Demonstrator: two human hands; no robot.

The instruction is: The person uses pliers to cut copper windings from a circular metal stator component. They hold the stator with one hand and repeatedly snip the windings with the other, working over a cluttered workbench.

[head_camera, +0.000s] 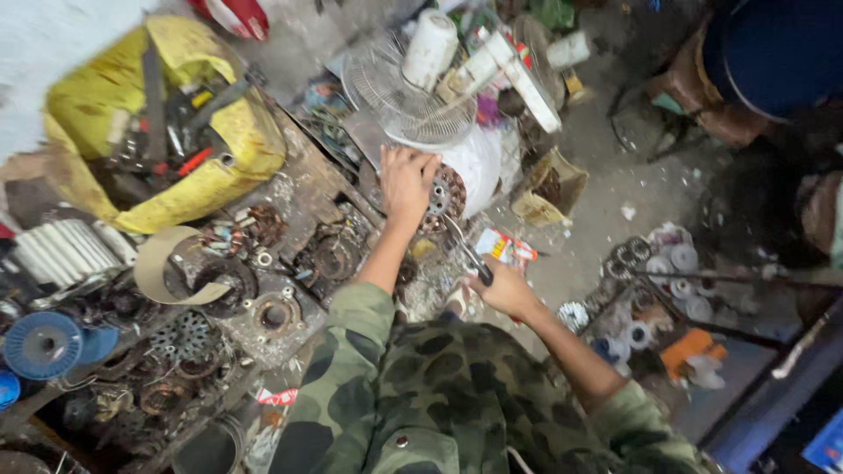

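Your left hand [406, 180] lies spread flat on the fan motor [446, 195], which sits at the right edge of the cluttered bench [294, 189], under the wire guard [399, 96]. Your right hand [502, 288] is closed round a screwdriver [464, 248], tip at the motor's core. You seem to be working the motor apart; next, keep it pinned and the tip seated.

Single head-worn view, looking steeply down from above the camouflage sleeves [439, 395]. Close over a cluttered workbench [290, 202], facing forward toward the fan motor [457, 180]. Concrete floor [606, 184] at right.
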